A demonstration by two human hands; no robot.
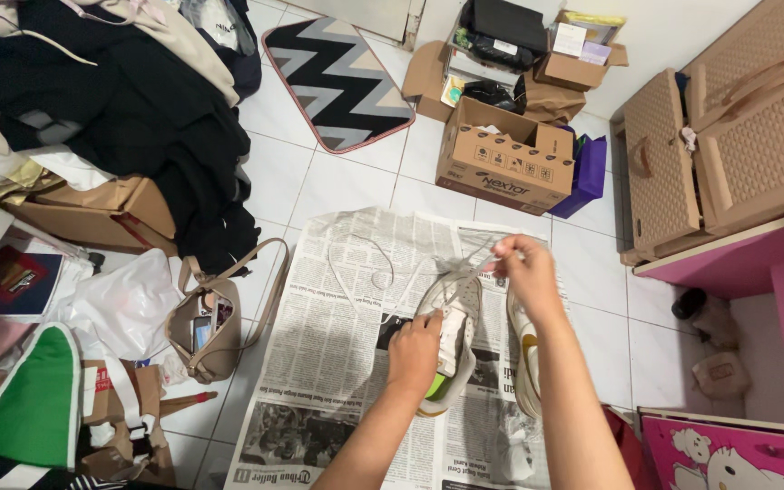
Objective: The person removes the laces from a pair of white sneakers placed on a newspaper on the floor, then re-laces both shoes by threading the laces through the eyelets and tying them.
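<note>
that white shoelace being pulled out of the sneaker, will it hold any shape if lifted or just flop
Likely floppy: the shoelace lies in loose curves on the newspaper and only runs straight where the right hand pulls it. It is probably very light, being thin cord. The white sneaker under the left hand seems stiffer, keeping its shape.

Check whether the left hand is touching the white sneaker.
Touching: the head view shows the left hand gripping the white sneaker on the newspaper.

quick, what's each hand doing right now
Left hand: closed, gripping the white shoe.
Right hand: closed, pinching the shoelace above the shoe.
</note>
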